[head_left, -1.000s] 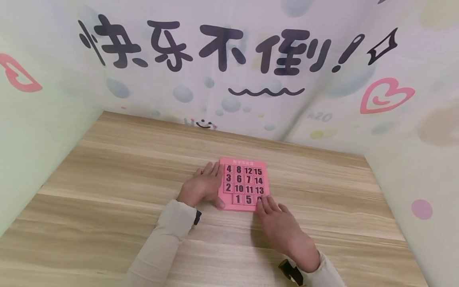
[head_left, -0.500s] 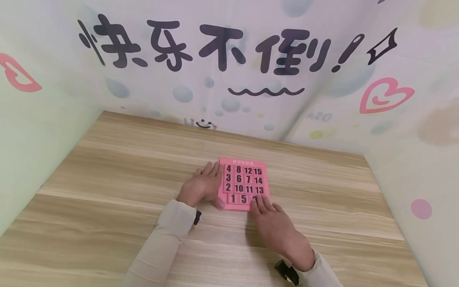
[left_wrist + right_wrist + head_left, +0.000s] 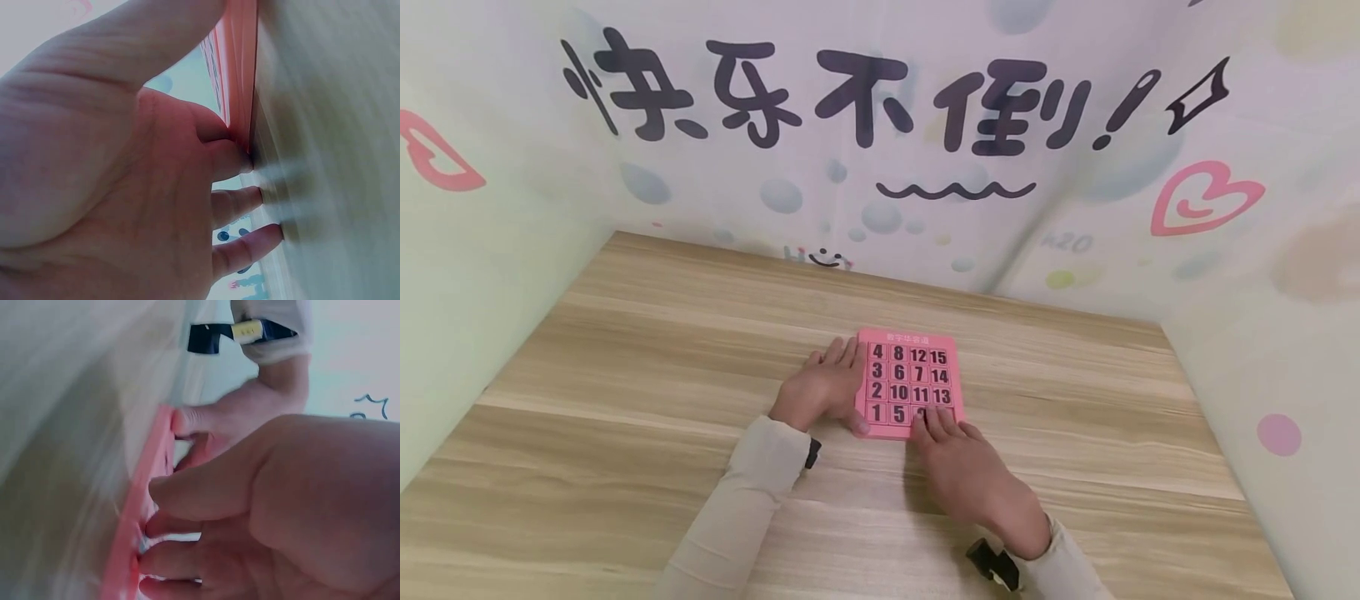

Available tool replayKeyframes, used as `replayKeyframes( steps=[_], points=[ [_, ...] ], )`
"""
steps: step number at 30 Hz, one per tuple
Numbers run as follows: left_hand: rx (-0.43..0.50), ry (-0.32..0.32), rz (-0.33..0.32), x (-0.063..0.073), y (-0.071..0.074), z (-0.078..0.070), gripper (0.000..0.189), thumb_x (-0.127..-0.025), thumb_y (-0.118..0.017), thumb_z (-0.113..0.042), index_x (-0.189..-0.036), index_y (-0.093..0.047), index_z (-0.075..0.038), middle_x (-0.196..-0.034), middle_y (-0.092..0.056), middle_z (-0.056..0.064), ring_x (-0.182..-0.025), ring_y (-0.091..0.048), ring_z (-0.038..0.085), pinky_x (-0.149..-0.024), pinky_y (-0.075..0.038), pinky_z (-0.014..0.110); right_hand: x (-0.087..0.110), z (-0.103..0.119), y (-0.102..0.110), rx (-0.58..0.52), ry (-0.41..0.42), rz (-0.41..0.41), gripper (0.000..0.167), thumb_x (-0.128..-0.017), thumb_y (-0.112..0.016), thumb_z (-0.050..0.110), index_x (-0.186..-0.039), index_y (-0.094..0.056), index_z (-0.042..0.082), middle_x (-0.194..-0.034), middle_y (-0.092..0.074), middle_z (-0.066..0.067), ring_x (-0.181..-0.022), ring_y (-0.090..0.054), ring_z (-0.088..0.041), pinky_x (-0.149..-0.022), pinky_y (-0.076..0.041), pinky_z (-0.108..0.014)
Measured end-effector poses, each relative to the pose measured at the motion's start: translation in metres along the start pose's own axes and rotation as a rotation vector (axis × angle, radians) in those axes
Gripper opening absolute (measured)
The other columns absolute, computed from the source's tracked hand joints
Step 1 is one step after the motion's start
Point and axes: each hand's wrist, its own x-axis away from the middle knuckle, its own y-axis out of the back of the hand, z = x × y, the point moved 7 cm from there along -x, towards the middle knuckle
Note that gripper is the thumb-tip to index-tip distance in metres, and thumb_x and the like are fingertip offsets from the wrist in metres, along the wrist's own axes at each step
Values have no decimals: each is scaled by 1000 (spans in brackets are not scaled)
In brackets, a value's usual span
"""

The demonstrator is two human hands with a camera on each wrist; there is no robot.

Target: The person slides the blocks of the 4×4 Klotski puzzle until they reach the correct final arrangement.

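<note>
A pink sliding number puzzle (image 3: 908, 375) lies flat on the table, its black-numbered tiles facing up. Along its left edge rests my left hand (image 3: 823, 385), fingers extended, with the thumb (image 3: 859, 427) against the near left corner. In the left wrist view, the fingertips (image 3: 272, 232) reach down to the tabletop beside the pink frame (image 3: 242, 62). My right hand (image 3: 966, 479) touches the nearest row with nearly straight fingers. They partly cover the tile right of the 5 (image 3: 898, 413) and hide the row's right end. The right thumb (image 3: 172, 492) is near the frame's near edge.
The wood-grain table (image 3: 662, 350) reaches back to a printed cloth wall (image 3: 737, 217) with large black lettering. Pale side walls (image 3: 482, 283) enclose it left and right. Black straps sit at the left wrist (image 3: 813, 452) and the right wrist (image 3: 992, 564).
My right hand has moved left along the nearest row. The 1, the 5 and the partly covered tile have slid left, and the 1 now sits under the 2. My left hand stays put.
</note>
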Motion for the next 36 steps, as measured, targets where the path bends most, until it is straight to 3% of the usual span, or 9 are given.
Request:
replayKeyframes(
  steps=[6, 12, 20, 36],
  points=[
    [7, 3, 0, -1, -1, 1, 121, -76, -83, -39, -159, -3, -4, -167, 3, 13, -153, 8, 32, -125, -1, 49, -9, -15, 12, -7, 20, -72, 51, -102, -42, 10, -151, -37, -2, -158, -31, -20, -146, -30, -40, -114, -34, -58],
    [-1, 12, 5, -1, -2, 2, 120, -76, -83, -40, -159, -4, -4, -167, 3, 12, -153, 8, 31, -125, -1, 48, -32, -40, 16, 0, -29, -139, 56, -101, -51, 17, -151, -35, -4, -158, -31, -23, -145, -31, -44, -112, -36, -60],
    [-18, 9, 3, 0, -1, 0, 121, -76, -82, -42, -159, -3, -4, -166, 4, 12, -153, 9, 31, -125, 0, 48, -48, -54, 11, -13, -91, -102, 55, -103, -44, 20, -152, -34, -1, -160, -28, -19, -147, -27, -43, -113, -34, -60],
    [-16, 12, -1, 0, 1, 0, 121, -75, -84, -40, -159, -5, -2, -167, 1, 14, -154, 7, 32, -125, -3, 49, -41, -49, 7, 19, -99, -44, 51, -105, -40, 17, -153, -34, 2, -162, -25, -16, -147, -26, -41, -113, -35, -59]
  ],
)
